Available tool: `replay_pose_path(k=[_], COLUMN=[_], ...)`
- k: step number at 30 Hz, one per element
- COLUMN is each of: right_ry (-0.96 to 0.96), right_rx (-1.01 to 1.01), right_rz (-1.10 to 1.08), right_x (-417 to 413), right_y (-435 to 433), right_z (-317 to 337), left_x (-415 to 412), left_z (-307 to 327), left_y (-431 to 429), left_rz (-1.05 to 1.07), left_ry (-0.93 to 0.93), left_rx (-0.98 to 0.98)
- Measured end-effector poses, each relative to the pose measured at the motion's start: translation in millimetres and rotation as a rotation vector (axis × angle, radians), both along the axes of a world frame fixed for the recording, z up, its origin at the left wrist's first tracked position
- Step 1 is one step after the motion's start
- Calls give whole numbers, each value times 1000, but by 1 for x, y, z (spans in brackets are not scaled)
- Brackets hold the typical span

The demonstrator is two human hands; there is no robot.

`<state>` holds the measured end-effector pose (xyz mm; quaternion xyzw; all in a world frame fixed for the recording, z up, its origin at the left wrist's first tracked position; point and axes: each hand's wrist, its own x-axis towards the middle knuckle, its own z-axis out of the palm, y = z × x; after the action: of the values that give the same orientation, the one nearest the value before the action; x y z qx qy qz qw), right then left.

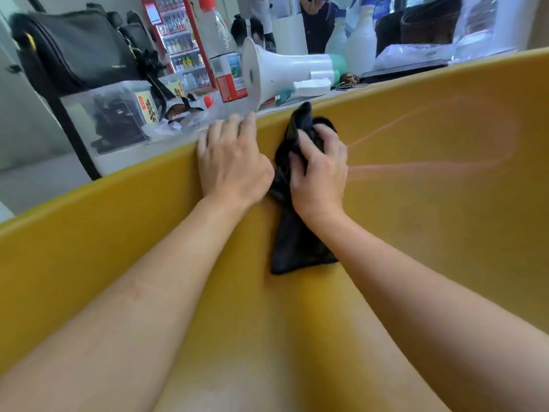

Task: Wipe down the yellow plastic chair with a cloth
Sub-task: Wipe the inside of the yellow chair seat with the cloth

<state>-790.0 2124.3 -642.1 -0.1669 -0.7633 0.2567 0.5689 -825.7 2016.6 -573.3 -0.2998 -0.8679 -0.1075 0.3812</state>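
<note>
The yellow plastic chair (430, 221) fills most of the view, its back rising to a top edge that runs from lower left to upper right. My left hand (233, 166) lies over that top edge with the fingers curled on it. Just to its right, my right hand (319, 176) is closed on a black cloth (297, 242) and presses it against the chair back. The cloth bunches above my fingers and hangs down below my wrist. A faint pink looping mark (463, 163) shows on the yellow surface to the right of the cloth.
Behind the chair's edge a table holds a white megaphone (285, 71), a clear water bottle with a red cap (222, 52), a clear plastic box (110, 114), a black handbag (80, 46) and white spray bottles (359, 40). People stand farther back.
</note>
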Motion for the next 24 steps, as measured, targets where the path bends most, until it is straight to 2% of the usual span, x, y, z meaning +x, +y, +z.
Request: replay_pose_path(k=[2,5,7,9,11,13,15,19,21,22,24], right_ry=[13,-108,-148,-69,42,79,29,-288,-342,-293,-133], right_rx=[-31,225,346,358,220,103,167,458,554,554,422], right_rz=[-16,170,292,279,127,51,100,348,419,388,207], right_x=[-2,40,53,27,-6,-18,0,88,85,69,20], right_y=[-7,-49,-45,-23,-6,-2,-13,-24,-6,2,15], right_z=[-6,-79,-93,-49,9,23,-18,-118,-103,-82,-24], left_x=[-2,0,2,3,3,3,5,6,7,8,10], left_z=[0,0,-1,-2,-1,-1,-1,5,6,6,5], left_y=[0,1,2,2,3,6,8,8,7,8,7], left_rz=[4,20,32,39,47,50,56,49,50,44,40], left_ry=[-3,-1,-2,-2,-2,-12,-41,-118,-112,-112,-115], left_rx=[14,8,-6,-7,20,40,54,80,77,64,60])
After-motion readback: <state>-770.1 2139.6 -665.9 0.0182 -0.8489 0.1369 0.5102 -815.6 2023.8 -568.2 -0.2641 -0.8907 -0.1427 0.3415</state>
